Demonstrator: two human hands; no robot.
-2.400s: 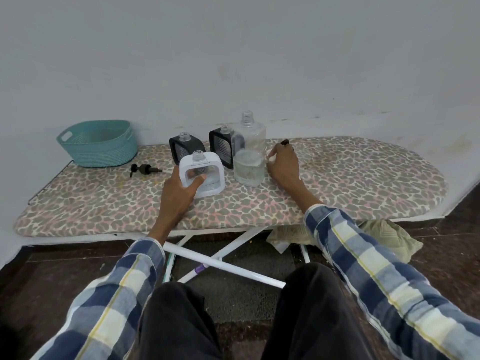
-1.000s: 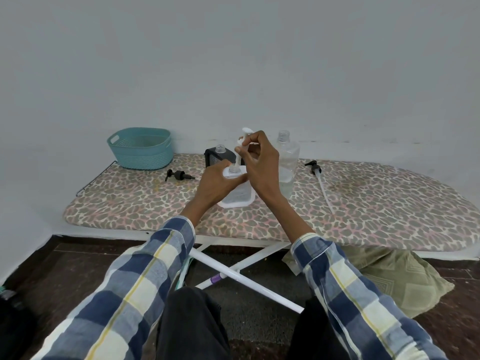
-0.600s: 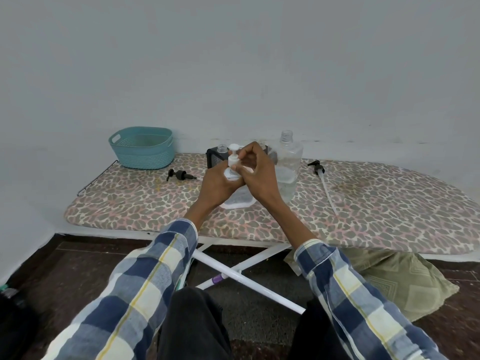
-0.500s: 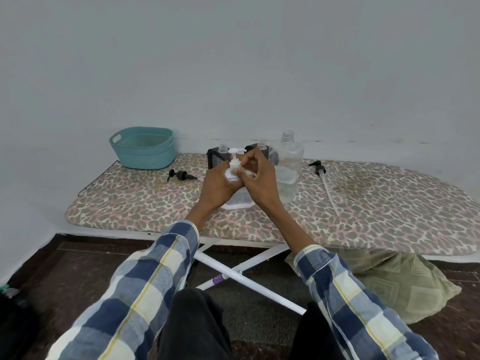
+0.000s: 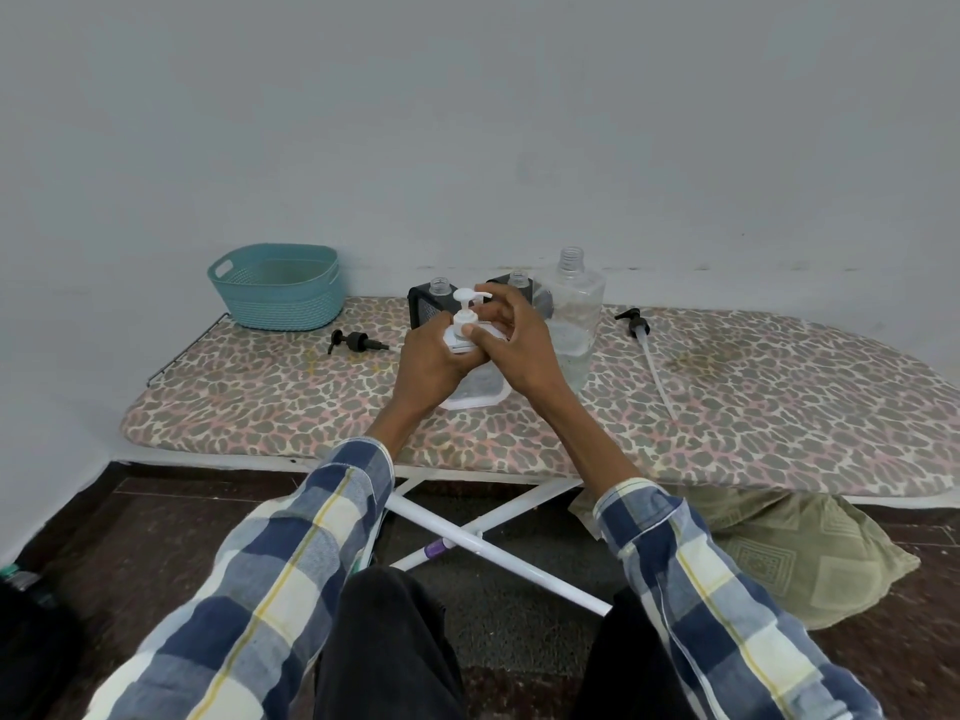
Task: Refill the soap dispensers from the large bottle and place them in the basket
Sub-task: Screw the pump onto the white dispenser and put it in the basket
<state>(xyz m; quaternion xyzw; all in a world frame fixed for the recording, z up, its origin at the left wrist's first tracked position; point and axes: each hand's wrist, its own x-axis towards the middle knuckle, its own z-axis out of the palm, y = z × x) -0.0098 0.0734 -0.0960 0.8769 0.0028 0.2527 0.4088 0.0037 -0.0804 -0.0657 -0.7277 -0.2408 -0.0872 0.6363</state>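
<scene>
Since a second ago: white pump (image 5: 466,309) lowered from above onto neck of white dispenser (image 5: 475,374), now seated upright at mid ironing board (image 5: 753,407). Left hand (image 5: 434,363) gripping dispenser's shoulder; right hand (image 5: 514,345), equally near, pinching pump collar. Dispenser body mostly hidden. Beyond: two black dispensers (image 5: 431,304), large bottle (image 5: 574,314); basket (image 5: 278,288) at far-left corner.

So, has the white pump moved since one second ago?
Yes. The white pump has come down into the white dispenser on the board; before, it was raised above it.
</scene>
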